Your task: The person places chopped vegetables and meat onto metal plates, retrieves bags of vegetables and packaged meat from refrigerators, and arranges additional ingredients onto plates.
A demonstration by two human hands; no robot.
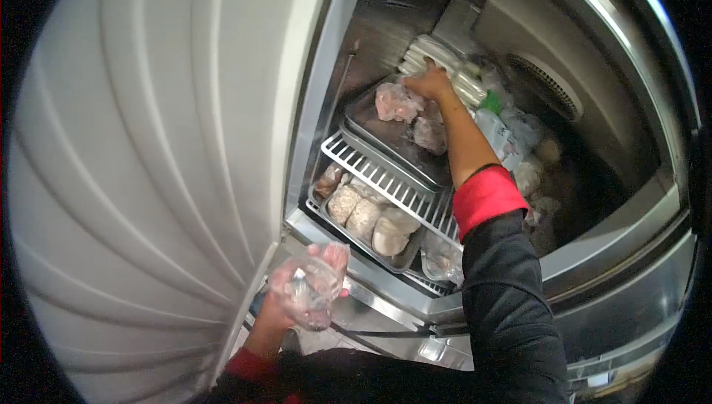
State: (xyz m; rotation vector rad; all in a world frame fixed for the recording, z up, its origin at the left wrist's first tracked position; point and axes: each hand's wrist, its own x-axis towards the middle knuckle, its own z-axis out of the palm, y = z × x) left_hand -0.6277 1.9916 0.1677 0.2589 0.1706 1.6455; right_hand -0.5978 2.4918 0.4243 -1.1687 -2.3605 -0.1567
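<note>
My left hand (278,313) holds a clear plastic bag (310,285) with pinkish contents, low in front of the open fridge; its fingers are partly hidden behind the bag. Inside the fridge, my right hand (430,84) reaches over the upper shelf, at the bag of pink meat (398,102) on a metal tray (371,124). One finger points toward the white wrapped rolls (430,54) behind. Its grip on the meat bag is not clear. Another bag of darker meat (430,131) lies on the tray beside my right forearm.
The white fridge door (163,152) stands open at the left. A white wire shelf (378,179) carries the tray. Below are bagged pale foods (363,219) in a metal tray. More plastic bags (512,137) and a green item (490,102) lie right of my arm.
</note>
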